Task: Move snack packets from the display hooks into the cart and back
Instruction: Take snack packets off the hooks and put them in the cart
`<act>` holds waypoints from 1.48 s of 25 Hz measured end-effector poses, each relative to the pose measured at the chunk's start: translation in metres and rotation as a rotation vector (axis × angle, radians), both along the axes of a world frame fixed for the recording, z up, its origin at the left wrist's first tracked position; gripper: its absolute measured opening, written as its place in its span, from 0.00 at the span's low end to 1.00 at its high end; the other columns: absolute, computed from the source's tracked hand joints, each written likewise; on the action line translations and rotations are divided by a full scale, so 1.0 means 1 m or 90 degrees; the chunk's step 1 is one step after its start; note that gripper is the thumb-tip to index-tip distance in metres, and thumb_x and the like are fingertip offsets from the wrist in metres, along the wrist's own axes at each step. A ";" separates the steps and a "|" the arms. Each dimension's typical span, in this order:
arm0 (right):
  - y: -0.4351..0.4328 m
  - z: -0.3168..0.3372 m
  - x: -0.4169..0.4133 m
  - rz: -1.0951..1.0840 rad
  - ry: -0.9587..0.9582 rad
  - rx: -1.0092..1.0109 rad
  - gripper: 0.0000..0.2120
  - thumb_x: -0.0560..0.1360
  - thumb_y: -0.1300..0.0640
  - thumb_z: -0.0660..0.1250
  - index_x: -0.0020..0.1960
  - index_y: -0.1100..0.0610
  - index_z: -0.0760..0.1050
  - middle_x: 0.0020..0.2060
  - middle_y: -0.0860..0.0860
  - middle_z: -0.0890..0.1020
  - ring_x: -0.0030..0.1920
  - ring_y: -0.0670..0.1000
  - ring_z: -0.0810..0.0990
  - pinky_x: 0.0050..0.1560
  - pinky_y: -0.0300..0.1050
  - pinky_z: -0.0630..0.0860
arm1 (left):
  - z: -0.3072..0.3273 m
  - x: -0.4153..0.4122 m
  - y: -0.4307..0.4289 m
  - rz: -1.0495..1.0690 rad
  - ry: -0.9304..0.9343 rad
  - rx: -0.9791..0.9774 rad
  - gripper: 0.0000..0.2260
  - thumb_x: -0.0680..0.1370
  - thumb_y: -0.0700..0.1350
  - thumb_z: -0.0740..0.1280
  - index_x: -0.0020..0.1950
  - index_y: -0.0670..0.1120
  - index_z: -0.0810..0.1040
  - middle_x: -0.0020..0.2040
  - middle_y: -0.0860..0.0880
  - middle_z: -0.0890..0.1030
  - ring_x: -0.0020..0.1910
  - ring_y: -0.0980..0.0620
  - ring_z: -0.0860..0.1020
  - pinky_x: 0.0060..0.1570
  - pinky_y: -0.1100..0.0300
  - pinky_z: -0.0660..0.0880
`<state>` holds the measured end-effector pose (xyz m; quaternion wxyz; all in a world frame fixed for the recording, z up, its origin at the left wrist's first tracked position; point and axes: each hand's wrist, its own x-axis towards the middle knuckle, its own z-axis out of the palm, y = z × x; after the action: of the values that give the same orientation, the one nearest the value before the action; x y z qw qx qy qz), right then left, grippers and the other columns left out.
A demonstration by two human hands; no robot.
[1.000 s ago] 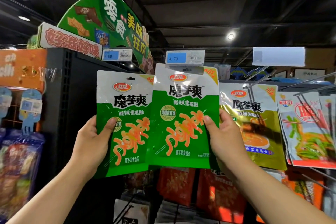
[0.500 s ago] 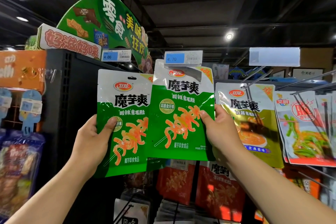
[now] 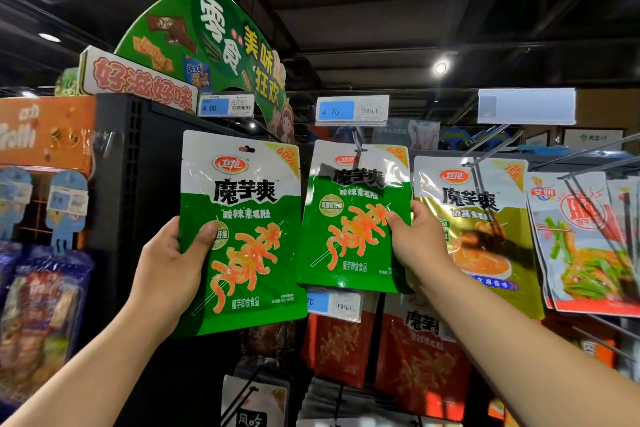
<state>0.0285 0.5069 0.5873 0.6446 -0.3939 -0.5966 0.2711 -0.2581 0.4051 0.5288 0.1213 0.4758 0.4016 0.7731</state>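
Note:
My left hand (image 3: 173, 267) grips a green and white snack packet (image 3: 242, 239) by its left edge, thumb on the front, held up in the air in front of the dark rack. My right hand (image 3: 420, 239) pinches a second, matching green packet (image 3: 349, 218) by its right edge. That packet's top hole is threaded on the metal display hook (image 3: 358, 146) under the 4.70 price tag (image 3: 351, 110). The two packets sit side by side and slightly apart. No cart is in view.
A yellow-green packet (image 3: 485, 236) and a red and white packet (image 3: 585, 246) hang on hooks to the right. Red packets (image 3: 415, 364) hang on the row below. A dark rack end panel (image 3: 138, 184) and a green sign (image 3: 207, 45) stand at the left.
The right hand's packet has moved back and to the right, away from me, so its top hole now sits on the hook. The left hand's packet has stayed about where it was.

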 end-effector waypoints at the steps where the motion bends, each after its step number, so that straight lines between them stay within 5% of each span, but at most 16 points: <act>1: 0.011 0.001 0.001 -0.032 -0.016 -0.020 0.14 0.83 0.57 0.65 0.68 0.53 0.73 0.64 0.53 0.80 0.61 0.61 0.80 0.62 0.56 0.78 | 0.000 -0.001 -0.001 0.009 0.001 0.001 0.03 0.81 0.50 0.69 0.51 0.55 0.82 0.45 0.52 0.89 0.40 0.50 0.88 0.34 0.57 0.82; 4: 0.042 0.002 0.000 -0.102 -0.077 -0.072 0.25 0.83 0.56 0.63 0.78 0.58 0.63 0.76 0.55 0.69 0.72 0.60 0.71 0.66 0.47 0.68 | 0.001 -0.005 -0.002 0.016 -0.004 0.004 0.03 0.81 0.50 0.69 0.50 0.56 0.82 0.44 0.54 0.88 0.38 0.52 0.87 0.28 0.65 0.80; 8: 0.071 0.008 -0.004 -0.092 -0.100 -0.165 0.24 0.83 0.57 0.63 0.78 0.59 0.63 0.76 0.57 0.69 0.74 0.61 0.69 0.71 0.51 0.68 | 0.004 -0.002 -0.001 0.012 0.002 0.005 0.04 0.80 0.52 0.70 0.46 0.61 0.83 0.44 0.55 0.88 0.38 0.54 0.87 0.28 0.67 0.79; 11: 0.068 0.020 -0.009 -0.166 -0.290 -0.234 0.13 0.82 0.57 0.64 0.62 0.65 0.74 0.62 0.59 0.79 0.60 0.60 0.79 0.52 0.46 0.77 | 0.006 0.004 0.001 0.008 0.011 -0.005 0.05 0.80 0.52 0.70 0.46 0.63 0.83 0.45 0.57 0.88 0.39 0.55 0.87 0.29 0.68 0.79; 13: 0.053 0.026 -0.011 -0.207 -0.449 -0.213 0.08 0.81 0.58 0.65 0.45 0.61 0.72 0.47 0.56 0.79 0.44 0.55 0.79 0.33 0.43 0.71 | 0.008 0.010 0.004 -0.006 0.012 -0.004 0.07 0.80 0.51 0.70 0.45 0.63 0.83 0.45 0.56 0.88 0.39 0.55 0.87 0.29 0.67 0.79; 14: 0.044 0.025 -0.009 -0.230 -0.486 -0.155 0.09 0.81 0.57 0.65 0.45 0.60 0.71 0.43 0.54 0.77 0.40 0.53 0.76 0.30 0.43 0.67 | 0.009 0.013 0.006 -0.015 0.009 -0.004 0.08 0.80 0.50 0.70 0.45 0.63 0.84 0.44 0.55 0.88 0.39 0.55 0.87 0.29 0.67 0.79; 17: 0.001 0.014 -0.005 -0.135 -0.329 0.121 0.07 0.82 0.51 0.63 0.56 0.54 0.72 0.42 0.47 0.78 0.39 0.48 0.79 0.36 0.44 0.72 | 0.011 0.024 0.013 -0.069 -0.008 -0.018 0.06 0.81 0.50 0.70 0.47 0.61 0.84 0.47 0.51 0.89 0.41 0.49 0.88 0.32 0.62 0.82; 19: -0.034 0.007 -0.007 0.110 -0.199 0.101 0.10 0.81 0.42 0.62 0.55 0.47 0.75 0.44 0.44 0.82 0.43 0.44 0.82 0.42 0.39 0.75 | 0.015 0.036 0.017 -0.137 -0.013 -0.040 0.03 0.78 0.52 0.71 0.49 0.59 0.85 0.49 0.48 0.89 0.45 0.45 0.88 0.37 0.54 0.84; 21: -0.055 -0.001 -0.008 0.209 -0.181 0.027 0.10 0.80 0.38 0.62 0.54 0.43 0.74 0.45 0.41 0.85 0.45 0.41 0.83 0.46 0.37 0.77 | 0.019 0.050 0.022 -0.193 -0.008 -0.063 0.07 0.74 0.55 0.71 0.51 0.58 0.85 0.51 0.46 0.88 0.47 0.43 0.88 0.46 0.46 0.84; 24: -0.061 -0.010 -0.004 0.176 -0.073 0.030 0.03 0.82 0.50 0.65 0.53 0.49 0.74 0.42 0.56 0.86 0.38 0.59 0.84 0.37 0.50 0.80 | 0.025 0.071 0.026 -0.242 0.003 -0.079 0.07 0.73 0.56 0.71 0.50 0.59 0.84 0.52 0.46 0.88 0.49 0.42 0.88 0.51 0.43 0.82; 28: -0.055 -0.011 0.002 0.114 -0.014 0.077 0.03 0.82 0.55 0.65 0.53 0.54 0.73 0.43 0.70 0.81 0.34 0.69 0.77 0.36 0.50 0.71 | 0.032 0.088 0.035 -0.281 -0.008 -0.080 0.04 0.78 0.53 0.70 0.50 0.58 0.84 0.52 0.47 0.88 0.49 0.43 0.88 0.47 0.47 0.83; 37: -0.041 0.001 0.010 0.081 0.021 0.098 0.04 0.82 0.55 0.65 0.49 0.51 0.72 0.27 0.50 0.81 0.26 0.48 0.75 0.26 0.37 0.70 | 0.047 0.101 0.048 -0.269 0.008 -0.069 0.06 0.83 0.49 0.67 0.58 0.51 0.81 0.48 0.51 0.89 0.45 0.50 0.88 0.38 0.58 0.83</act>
<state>0.0387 0.4656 0.5885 0.6644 -0.3000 -0.6286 0.2711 -0.1569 0.4529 0.5762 0.3038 0.5467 0.3348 0.7048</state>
